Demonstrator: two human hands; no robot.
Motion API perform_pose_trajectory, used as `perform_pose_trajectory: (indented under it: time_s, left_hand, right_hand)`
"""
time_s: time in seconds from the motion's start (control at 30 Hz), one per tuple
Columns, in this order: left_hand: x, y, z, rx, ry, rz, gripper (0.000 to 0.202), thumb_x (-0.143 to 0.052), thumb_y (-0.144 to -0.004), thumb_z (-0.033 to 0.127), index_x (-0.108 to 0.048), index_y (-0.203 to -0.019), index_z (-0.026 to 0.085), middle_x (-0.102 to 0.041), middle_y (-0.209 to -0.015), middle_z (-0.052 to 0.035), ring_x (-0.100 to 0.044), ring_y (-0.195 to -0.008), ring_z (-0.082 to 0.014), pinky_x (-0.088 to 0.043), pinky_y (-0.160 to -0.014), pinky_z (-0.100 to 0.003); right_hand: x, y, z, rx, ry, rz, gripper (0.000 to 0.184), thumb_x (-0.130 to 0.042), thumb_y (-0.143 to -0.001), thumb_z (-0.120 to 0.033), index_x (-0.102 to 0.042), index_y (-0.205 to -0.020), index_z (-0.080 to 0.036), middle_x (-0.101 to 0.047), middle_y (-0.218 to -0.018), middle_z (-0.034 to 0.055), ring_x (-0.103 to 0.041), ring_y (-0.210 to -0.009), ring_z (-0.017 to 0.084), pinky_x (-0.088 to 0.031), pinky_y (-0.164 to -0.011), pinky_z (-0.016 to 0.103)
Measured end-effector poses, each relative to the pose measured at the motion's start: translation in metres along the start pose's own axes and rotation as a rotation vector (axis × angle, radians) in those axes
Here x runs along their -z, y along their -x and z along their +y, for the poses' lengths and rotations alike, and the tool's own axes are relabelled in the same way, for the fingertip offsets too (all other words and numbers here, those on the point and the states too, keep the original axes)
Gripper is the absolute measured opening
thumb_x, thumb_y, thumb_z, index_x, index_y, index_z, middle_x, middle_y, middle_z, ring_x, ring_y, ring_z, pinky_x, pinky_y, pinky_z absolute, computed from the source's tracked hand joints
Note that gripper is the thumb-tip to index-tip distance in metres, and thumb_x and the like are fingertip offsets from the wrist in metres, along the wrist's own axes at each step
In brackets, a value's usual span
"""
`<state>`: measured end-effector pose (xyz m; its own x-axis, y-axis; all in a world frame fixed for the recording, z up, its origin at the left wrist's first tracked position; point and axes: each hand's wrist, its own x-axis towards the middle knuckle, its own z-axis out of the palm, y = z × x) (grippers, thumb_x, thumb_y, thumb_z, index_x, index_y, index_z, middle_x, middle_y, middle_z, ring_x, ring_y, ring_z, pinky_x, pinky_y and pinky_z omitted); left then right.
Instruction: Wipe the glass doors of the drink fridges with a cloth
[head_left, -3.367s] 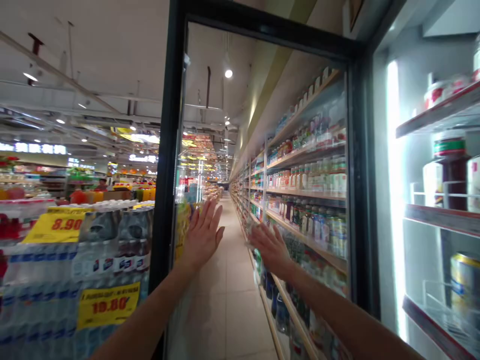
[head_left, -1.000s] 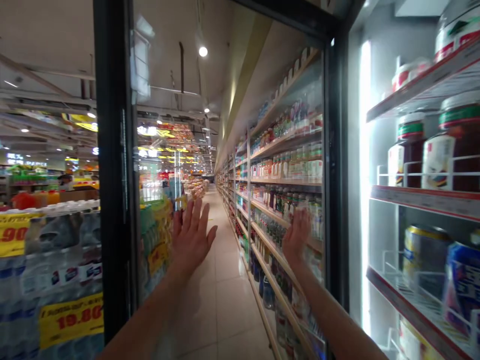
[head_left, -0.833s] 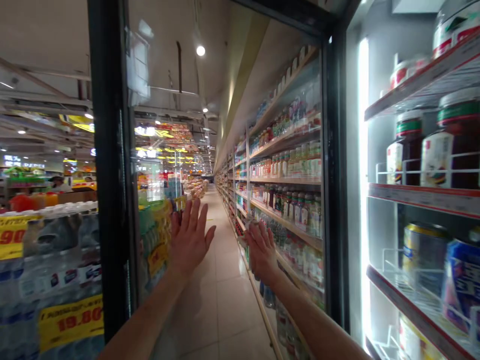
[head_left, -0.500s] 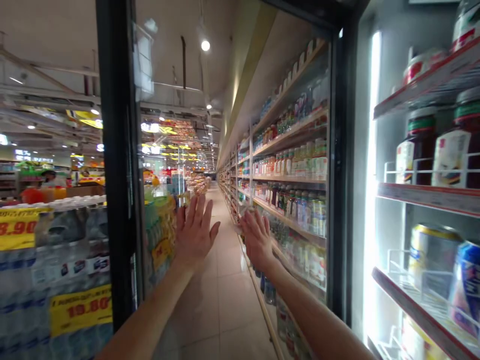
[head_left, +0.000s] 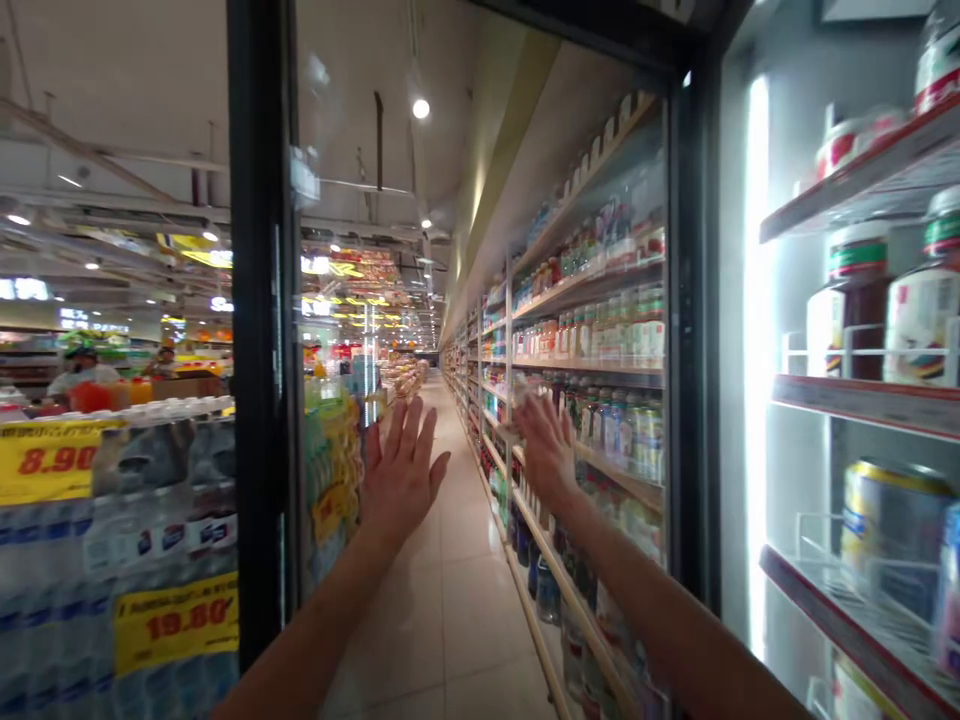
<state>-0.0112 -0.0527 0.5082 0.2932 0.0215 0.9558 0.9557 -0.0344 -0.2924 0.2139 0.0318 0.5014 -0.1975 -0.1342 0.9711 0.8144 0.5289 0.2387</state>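
- Door (head_left: 480, 330): set open, beside lit cooler shelves (head_left: 862, 405)
- Left hand (head_left: 401, 475): placed flat at door, fingers spread
- Right hand (head_left: 546, 450): blurred, fingers outstretched; pale cloth (head_left: 519, 391) seen by fingertips

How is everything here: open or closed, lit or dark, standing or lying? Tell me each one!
Glass door: open
Left hand: raised, open
Right hand: raised, blurred; can't tell if it holds anything
Fridge light: lit
Ceiling lamps: lit
Dark bottles: upright, caps on
Yellow-rimmed can: upright
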Motion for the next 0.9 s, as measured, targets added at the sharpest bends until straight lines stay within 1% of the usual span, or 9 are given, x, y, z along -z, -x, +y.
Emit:
perform_pose_trajectory:
  time_s: [0.1, 0.17, 0.37, 0.5, 0.57, 0.63, 0.77, 0.83, 0.9]
  left_hand:
    - [0.000, 0.000, 0.000, 0.001, 0.002, -0.006, 0.068, -0.045, -0.090, 0.033, -0.009, -0.147, 0.020, -0.029, -0.147, -0.0121, -0.016, -0.140, -0.0227, -0.009, -0.115, -0.047]
    - [0.000, 0.000, 0.001, 0.008, 0.014, -0.013, 0.068, -0.045, -0.090, 0.033, -0.010, -0.147, 0.021, -0.029, -0.148, -0.0119, -0.017, -0.140, -0.0232, -0.010, -0.115, -0.048]
    - [-0.002, 0.000, -0.001, 0.015, 0.022, -0.013, 0.066, -0.045, -0.090, 0.033, -0.012, -0.146, 0.022, -0.030, -0.147, -0.0116, -0.018, -0.140, -0.0235, -0.012, -0.114, -0.048]
    - [-0.003, 0.000, -0.002, 0.016, 0.024, -0.024, 0.067, -0.045, -0.090, 0.033, -0.011, -0.146, 0.022, -0.030, -0.147, -0.0118, -0.018, -0.140, -0.0238, -0.012, -0.114, -0.049]
    - [-0.003, 0.001, -0.002, 0.019, 0.019, -0.023, 0.068, -0.046, -0.089, 0.033, -0.010, -0.147, 0.022, -0.029, -0.148, -0.0119, -0.018, -0.140, -0.0241, -0.012, -0.114, -0.049]
    - [-0.004, 0.001, -0.002, 0.018, 0.008, -0.019, 0.068, -0.046, -0.089, 0.033, -0.010, -0.147, 0.022, -0.029, -0.148, -0.0119, -0.019, -0.140, -0.0241, -0.013, -0.114, -0.049]
    - [-0.004, 0.001, -0.002, 0.016, 0.011, -0.016, 0.068, -0.045, -0.090, 0.033, -0.010, -0.147, 0.022, -0.030, -0.147, -0.0117, -0.020, -0.140, -0.0237, -0.012, -0.114, -0.048]
    - [-0.004, 0.001, -0.002, 0.016, 0.012, -0.019, 0.068, -0.045, -0.090, 0.033, -0.011, -0.147, 0.022, -0.030, -0.147, -0.0115, -0.019, -0.140, -0.0235, -0.012, -0.114, -0.048]
    - [-0.004, 0.001, -0.002, 0.008, 0.006, -0.010, 0.068, -0.046, -0.089, 0.033, -0.011, -0.147, 0.021, -0.031, -0.147, -0.0117, -0.018, -0.140, -0.0232, -0.011, -0.115, -0.047]
  right_hand:
    - [0.009, -0.013, 0.049, -0.459, 0.087, 0.186, 0.053, -0.030, -0.087, -0.017, -0.038, -0.140, -0.018, -0.036, -0.147, 0.0137, -0.023, -0.140, 0.027, -0.025, -0.108, 0.057]
    - [0.010, -0.023, 0.062, -0.565, 0.095, 0.249, 0.054, -0.029, -0.087, -0.018, -0.037, -0.140, -0.015, -0.033, -0.148, 0.0155, -0.021, -0.141, 0.028, -0.026, -0.107, 0.057]
    - [0.008, -0.024, 0.044, -0.074, 0.011, -0.040, 0.052, -0.035, -0.086, -0.017, -0.043, -0.136, -0.026, -0.041, -0.145, 0.0050, -0.021, -0.141, 0.021, -0.023, -0.112, 0.048]
    - [0.015, -0.040, 0.085, -0.509, 0.090, 0.174, 0.054, -0.031, -0.083, -0.015, -0.043, -0.136, -0.014, -0.036, -0.146, 0.0141, -0.023, -0.139, 0.028, -0.024, -0.108, 0.056]
    - [0.014, -0.052, 0.091, -0.617, 0.108, 0.257, 0.055, -0.030, -0.082, -0.014, -0.043, -0.135, -0.009, -0.035, -0.146, 0.0179, -0.024, -0.139, 0.030, -0.026, -0.107, 0.057]
    - [0.008, -0.059, 0.074, -0.466, 0.087, 0.213, 0.054, -0.030, -0.084, -0.015, -0.043, -0.136, -0.011, -0.037, -0.145, 0.0159, -0.024, -0.139, 0.028, -0.027, -0.108, 0.053]
    - [0.002, -0.054, 0.035, 0.074, 0.001, -0.055, 0.047, -0.034, -0.087, -0.016, -0.050, -0.131, -0.023, -0.048, -0.140, 0.0055, -0.028, -0.138, 0.020, -0.025, -0.112, 0.043]
    - [0.009, -0.051, 0.049, 0.007, 0.012, -0.050, 0.045, -0.035, -0.087, -0.016, -0.052, -0.129, -0.021, -0.049, -0.139, 0.0065, -0.030, -0.137, 0.020, -0.024, -0.112, 0.042]
    - [0.018, -0.056, 0.081, -0.283, 0.061, 0.086, 0.047, -0.033, -0.087, -0.016, -0.049, -0.131, -0.009, -0.043, -0.142, 0.0155, -0.028, -0.137, 0.025, -0.024, -0.111, 0.044]
